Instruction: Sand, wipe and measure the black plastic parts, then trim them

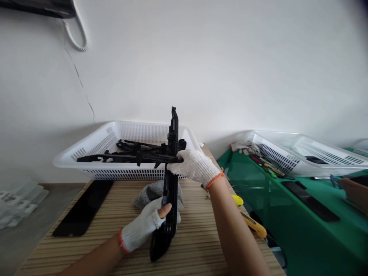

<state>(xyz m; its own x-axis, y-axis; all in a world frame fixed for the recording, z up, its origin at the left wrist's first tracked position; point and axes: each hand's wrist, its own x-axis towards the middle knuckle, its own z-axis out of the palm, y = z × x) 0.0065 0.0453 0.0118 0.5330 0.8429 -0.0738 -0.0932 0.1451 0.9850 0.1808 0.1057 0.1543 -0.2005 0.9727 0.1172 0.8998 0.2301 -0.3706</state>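
Observation:
My left hand (142, 227), in a white knit glove with the thumb bare, is closed around the lower part of a long black plastic trim piece (173, 140). That piece stands nearly upright, its broad glossy end low over the table. My right hand (195, 165), also gloved, pinches the end of a second black plastic strip (126, 158). This strip lies level, crossing the upright piece and reaching left over the near rim of a white basket (66, 163). More black strips (140, 145) are inside the basket.
A grey cloth (148, 193) lies behind my left hand on the wooden table (198, 237). A flat black panel (83, 211) rests at left. A yellow utility knife (254, 225) is at the right edge. Beyond it are a green table (287, 218), another basket (319, 147) and a person's hand (355, 193).

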